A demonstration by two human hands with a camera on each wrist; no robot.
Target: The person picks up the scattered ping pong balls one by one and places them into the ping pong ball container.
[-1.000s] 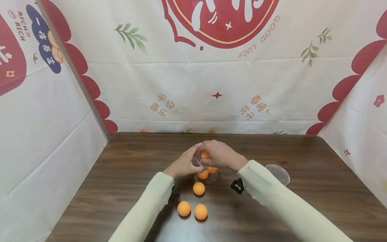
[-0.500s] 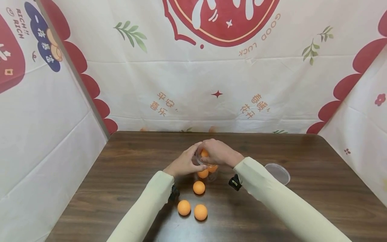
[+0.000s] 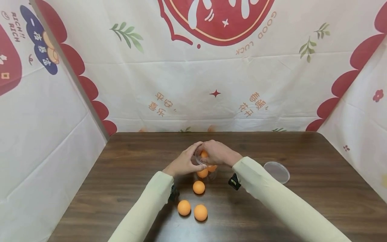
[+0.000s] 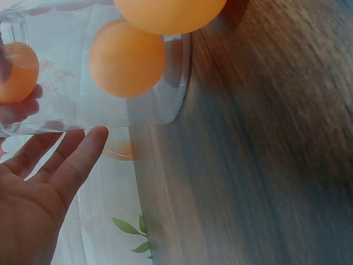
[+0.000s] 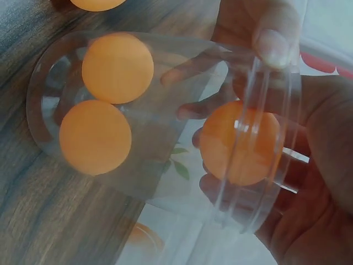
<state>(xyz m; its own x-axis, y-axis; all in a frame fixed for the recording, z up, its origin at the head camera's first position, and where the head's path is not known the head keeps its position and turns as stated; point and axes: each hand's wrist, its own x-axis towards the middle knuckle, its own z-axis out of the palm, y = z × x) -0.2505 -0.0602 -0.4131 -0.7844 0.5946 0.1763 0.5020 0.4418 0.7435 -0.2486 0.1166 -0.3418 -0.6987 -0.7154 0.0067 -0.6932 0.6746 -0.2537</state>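
Note:
A clear plastic jar (image 5: 160,127) stands on the table with its mouth up. My left hand (image 3: 182,164) grips it near the rim, thumb on the near side and fingers round the far side. Inside the mouth, my right hand (image 3: 220,153) holds an orange ping-pong ball (image 5: 240,141) in its fingers. Two more orange balls, an upper one (image 5: 117,67) and a lower one (image 5: 95,137) in the right wrist view, lie at the jar's bottom. On the table in front of the jar are three loose balls: one close by (image 3: 199,187), two nearer me (image 3: 184,208) (image 3: 201,212).
A round clear lid (image 3: 276,172) lies flat on the brown wooden table (image 3: 136,161), to the right beyond my right sleeve. Printed white cloth (image 3: 187,77) hangs behind the table and along both sides.
My right forearm has shifted slightly to the left, and the head view has moved a little. Both hands keep their holds, and the loose balls stay in place.

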